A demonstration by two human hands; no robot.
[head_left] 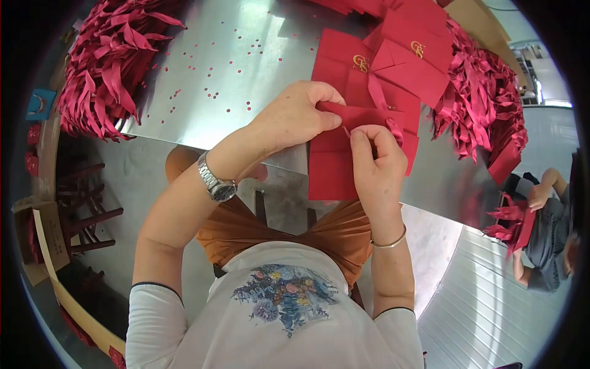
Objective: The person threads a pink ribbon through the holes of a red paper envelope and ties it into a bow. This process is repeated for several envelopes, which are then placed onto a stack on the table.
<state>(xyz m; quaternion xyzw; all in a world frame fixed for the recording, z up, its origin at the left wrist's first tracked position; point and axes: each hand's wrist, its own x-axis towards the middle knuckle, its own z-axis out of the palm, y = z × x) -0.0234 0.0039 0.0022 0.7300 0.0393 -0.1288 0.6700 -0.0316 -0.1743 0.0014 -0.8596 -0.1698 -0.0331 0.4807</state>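
My left hand (301, 114), with a metal watch at its wrist, pinches the upper edge of a flat red paper bag (332, 175) between thumb and fingers. Close beside it, the thumb and forefinger of my right hand (380, 166) are pressed together at the bag's opening. A thin pale tip pokes out in front of them, and a glossy red ribbon (395, 130) curls behind these fingers. The exact grip on the ribbon is partly hidden. Under and beyond this bag lie more red bags (396, 64), some with a gold monogram.
A large bundle of red ribbons (107, 67) covers the table's left end. More ribboned bags (479, 98) are heaped at right. Small red paper dots lie scattered over the metal table (203, 117). At far right another person's hand (539, 197) holds a red bag.
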